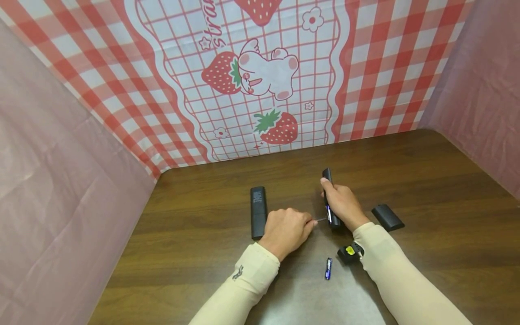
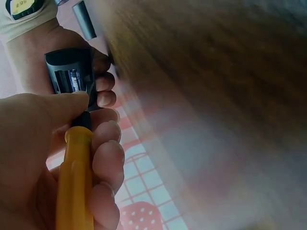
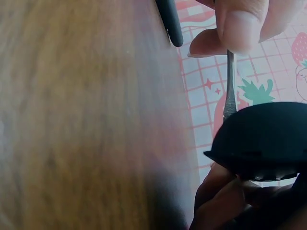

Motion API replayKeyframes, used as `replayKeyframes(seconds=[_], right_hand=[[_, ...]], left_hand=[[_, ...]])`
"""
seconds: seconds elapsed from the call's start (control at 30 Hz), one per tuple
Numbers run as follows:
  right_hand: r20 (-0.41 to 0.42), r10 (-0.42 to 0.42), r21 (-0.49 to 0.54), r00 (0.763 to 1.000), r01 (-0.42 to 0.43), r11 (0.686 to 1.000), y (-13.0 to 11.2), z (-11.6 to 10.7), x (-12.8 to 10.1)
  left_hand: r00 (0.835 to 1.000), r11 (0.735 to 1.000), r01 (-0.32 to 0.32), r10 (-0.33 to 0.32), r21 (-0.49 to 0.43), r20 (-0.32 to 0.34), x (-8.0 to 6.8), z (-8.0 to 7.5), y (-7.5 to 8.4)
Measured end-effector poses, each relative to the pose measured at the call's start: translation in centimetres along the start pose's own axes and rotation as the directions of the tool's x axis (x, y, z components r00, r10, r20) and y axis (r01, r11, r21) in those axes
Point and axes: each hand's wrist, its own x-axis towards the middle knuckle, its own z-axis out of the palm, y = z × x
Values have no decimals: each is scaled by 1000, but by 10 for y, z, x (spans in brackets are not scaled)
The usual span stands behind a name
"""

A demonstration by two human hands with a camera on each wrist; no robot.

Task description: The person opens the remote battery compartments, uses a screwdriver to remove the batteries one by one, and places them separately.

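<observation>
My left hand [image 1: 286,229] grips a screwdriver [image 2: 74,177] by its yellow handle, thumb and forefinger near the black collar. Its thin metal shaft [image 3: 230,72] reaches to the end of a black remote control [image 2: 64,56]. My right hand [image 1: 344,204] holds this remote tilted up off the table, thumb along its side. The battery compartment faces left and stands uncovered, with a blue-and-silver battery [image 2: 75,80] inside. The screwdriver's tip overlaps the compartment end; my left thumb partly hides it in the left wrist view.
A second black remote [image 1: 258,212] lies beside my left hand. One loose blue battery [image 1: 328,269] is on the wooden table [image 1: 195,253] between my forearms. A black battery cover [image 1: 387,217] rests right of my right wrist. Checked cloth [image 1: 378,67] hangs behind the table.
</observation>
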Motion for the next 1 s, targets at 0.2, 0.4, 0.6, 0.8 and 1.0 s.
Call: replayKeyframes(seconds=[0.2,0.4,0.6,0.8,1.0], right_hand=[[6,3,17,1000,-3,1000,0,1,1],[11,-17,67,1000,17,998,-1,2,2],[46,-15,190,999,6,982,-1,1,2],[85,-20,262,996,-3,965,-1,1,0],[115,-38,331,993,-2,944,0,2,-1]], left_hand=[[1000,1000,-7,7,-7,-10,-1,2,-4],[999,1000,-1,0,-28,-32,-3,0,-10],[1000,999,25,-26,-35,-17,-4,-1,-15],[997,994,71,-71,-86,4,-4,-3,-21],[997,993,77,-80,-92,-23,-7,-4,-24]])
